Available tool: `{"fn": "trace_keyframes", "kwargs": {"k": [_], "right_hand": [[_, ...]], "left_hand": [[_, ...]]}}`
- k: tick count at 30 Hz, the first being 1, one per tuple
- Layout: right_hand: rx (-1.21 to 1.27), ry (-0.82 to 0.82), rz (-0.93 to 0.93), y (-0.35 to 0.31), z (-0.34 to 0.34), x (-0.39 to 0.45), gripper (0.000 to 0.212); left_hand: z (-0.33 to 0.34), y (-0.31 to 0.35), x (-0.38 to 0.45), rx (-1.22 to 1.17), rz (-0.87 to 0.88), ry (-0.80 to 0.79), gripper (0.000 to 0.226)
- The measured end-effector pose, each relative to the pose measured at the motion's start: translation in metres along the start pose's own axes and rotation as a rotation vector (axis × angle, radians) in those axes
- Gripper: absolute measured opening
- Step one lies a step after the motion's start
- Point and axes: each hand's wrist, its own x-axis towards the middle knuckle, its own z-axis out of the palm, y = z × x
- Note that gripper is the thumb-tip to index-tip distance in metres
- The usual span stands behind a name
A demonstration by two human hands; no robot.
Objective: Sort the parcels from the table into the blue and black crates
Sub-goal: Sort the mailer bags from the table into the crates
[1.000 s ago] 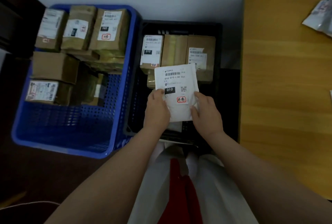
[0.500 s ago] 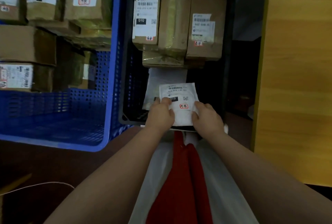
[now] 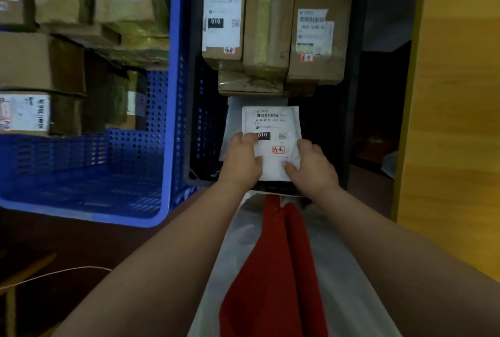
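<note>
A white soft parcel point(image 3: 273, 123) with a "010" label lies low inside the black crate point(image 3: 193, 109), on top of another white bag point(image 3: 230, 120). My left hand point(image 3: 242, 158) grips its near left edge, thumb on the label. My right hand point(image 3: 313, 166) grips its near right corner. Behind it in the same crate stand three brown cardboard parcels point(image 3: 319, 31) on a flatter box. The blue crate point(image 3: 173, 109) at the left holds several brown parcels point(image 3: 40, 61) at its far end.
The wooden table point(image 3: 457, 109) edge runs down the right side. A white and red garment point(image 3: 270, 269) hangs between my forearms. A thin cable point(image 3: 54, 273) crosses the dark floor at the lower left.
Both hands have lowered the white parcel from above the black crate down into its near end. The camera has leaned forward and closer to the crates.
</note>
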Motion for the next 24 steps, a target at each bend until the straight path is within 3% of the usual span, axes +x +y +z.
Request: {"fn": "trace_keyframes", "kwargs": {"k": [14,18,24], "right_hand": [[0.077,0.193,-0.328,-0.056,-0.028,-0.028,0.062],[0.07,0.22,-0.396,-0.104,-0.017,-0.03,0.063],[0.013,0.205,-0.495,-0.191,0.04,-0.029,0.056]], "left_hand": [[-0.051,0.013,-0.052,-0.067,0.078,0.485,0.053],[-0.088,-0.012,-0.047,-0.108,0.086,0.603,0.051],[-0.142,-0.101,-0.039,-0.202,0.032,0.63,0.048]]}}
